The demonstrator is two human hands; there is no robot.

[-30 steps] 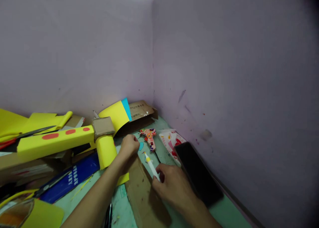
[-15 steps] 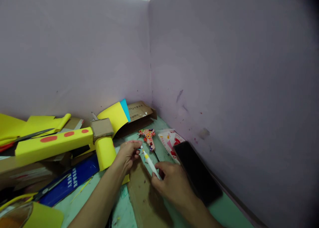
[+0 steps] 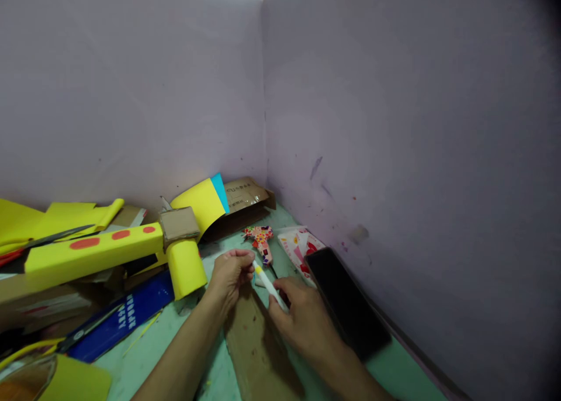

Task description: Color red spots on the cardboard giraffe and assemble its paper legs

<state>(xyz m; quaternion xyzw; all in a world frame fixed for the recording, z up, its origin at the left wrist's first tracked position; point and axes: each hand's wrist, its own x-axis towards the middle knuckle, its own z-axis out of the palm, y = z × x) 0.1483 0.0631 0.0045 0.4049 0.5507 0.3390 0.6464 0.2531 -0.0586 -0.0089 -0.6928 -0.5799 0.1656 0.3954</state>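
My right hand (image 3: 302, 322) is closed around the lower end of a slim white marker pen (image 3: 268, 284) with a yellow band near its upper end. My left hand (image 3: 232, 272) pinches the small white cap (image 3: 254, 263) at the pen's upper end, and cap and pen now meet. Below both hands lies a long strip of brown cardboard (image 3: 252, 342). Just beyond them is a hot glue gun (image 3: 262, 242) with a flowered pattern, its cord partly hidden by my right hand.
At right, a black phone (image 3: 346, 307) lies by the wall beside a red-and-white packet (image 3: 300, 246). Leftward are a yellow box-like arm with red spots (image 3: 100, 246), a yellow tube (image 3: 186, 269), scissors (image 3: 87, 331) on a blue pack (image 3: 144, 301), and a cardboard box (image 3: 245, 196) at the corner.
My left hand has moved slightly right and down, bringing the cap onto the pen's tip, which showed bare before. The right hand has barely moved.
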